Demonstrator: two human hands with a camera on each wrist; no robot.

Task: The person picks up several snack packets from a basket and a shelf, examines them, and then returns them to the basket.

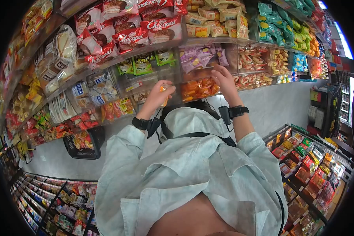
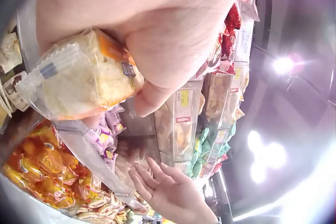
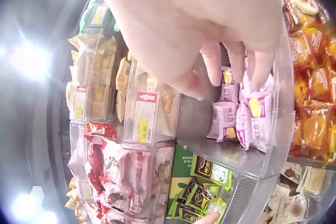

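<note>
My left hand [image 1: 158, 96] grips a wrapped snack [image 2: 86, 79], a pale crumbly block in a clear wrapper with orange printing. Thumb and fingers close around its sides in the left wrist view. Over the bin of purple packets [image 3: 251, 116] reaches my right hand [image 1: 225, 83], with its fingers [image 3: 236, 58] loosely bent downward. Those fingertips overlap the nearest purple packets in the right wrist view, and nothing shows in their grasp. Orange-wrapped packets [image 1: 200, 88] fill the bin just below the purple ones.
Green packets [image 1: 142, 64] lie in the bin to the left of the purple ones. Red Chocopai packets [image 1: 161, 29] fill the shelf above. Clear plastic bin walls divide the rows. Behind the person stand more snack racks [image 1: 310, 165] and a black basket [image 1: 82, 143].
</note>
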